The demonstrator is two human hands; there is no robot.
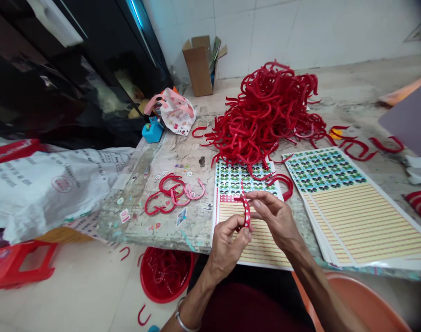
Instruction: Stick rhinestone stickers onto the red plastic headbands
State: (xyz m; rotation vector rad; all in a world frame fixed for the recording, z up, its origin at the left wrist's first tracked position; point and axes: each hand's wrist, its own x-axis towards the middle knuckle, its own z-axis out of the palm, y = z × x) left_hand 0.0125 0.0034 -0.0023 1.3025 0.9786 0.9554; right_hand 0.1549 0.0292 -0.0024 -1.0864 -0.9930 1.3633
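Note:
Above a sticker sheet (227,210), my left hand (227,246) pinches the lower end of a red curved band (247,213) patterned with small white triangles. My right hand (277,219) has its thumb and fingertips closed at the band's upper part; a thin patterned strip (242,185) sticks up there. The sheet under my hands has rows of green and blue pictures at the top, a short red patterned row and bare yellowish backing below. Just beyond the sheet lies a big heap of plain red curved bands (272,106).
Several red and pink bands (171,193) lie at left. More sticker sheets (355,212) are stacked at right. Behind stand a cardboard box (198,67), a white bag (178,113) and a blue tape dispenser (153,131). A red basin (167,274) of bands and a red stool (22,263) are below.

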